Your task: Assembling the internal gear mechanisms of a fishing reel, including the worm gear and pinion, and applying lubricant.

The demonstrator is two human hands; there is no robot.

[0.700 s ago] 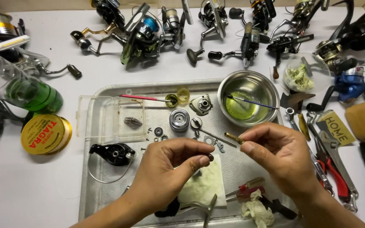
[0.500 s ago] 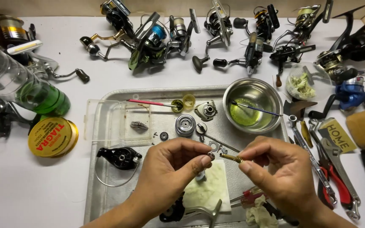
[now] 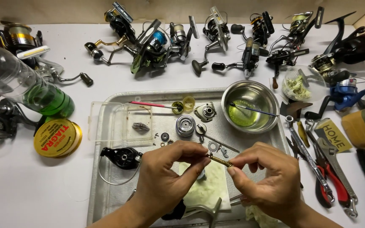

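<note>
A brass shaft (image 3: 220, 160) is pinched at its ends by the left hand (image 3: 165, 177) and right hand (image 3: 271, 177), fingertips closed, above the tray (image 3: 106, 169). Beyond it lie a steel bowl (image 3: 271, 99) and what seems a spool (image 3: 185, 125).

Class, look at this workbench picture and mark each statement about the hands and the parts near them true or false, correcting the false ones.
1. Both hands, the left hand and the right hand, pinch one small brass threaded shaft between them. True.
2. The hands work above a metal tray. True.
3. The steel bowl on the tray is empty. False: it holds yellow-green liquid and a thin brush.
4. The red-handled pliers lie to the left of the tray. False: they lie to its right, beside the wrenches.
5. A round yellow tin sits left of the tray. True.
6. The fishing reels lie inside the tray. False: they line the table beyond it.
</note>
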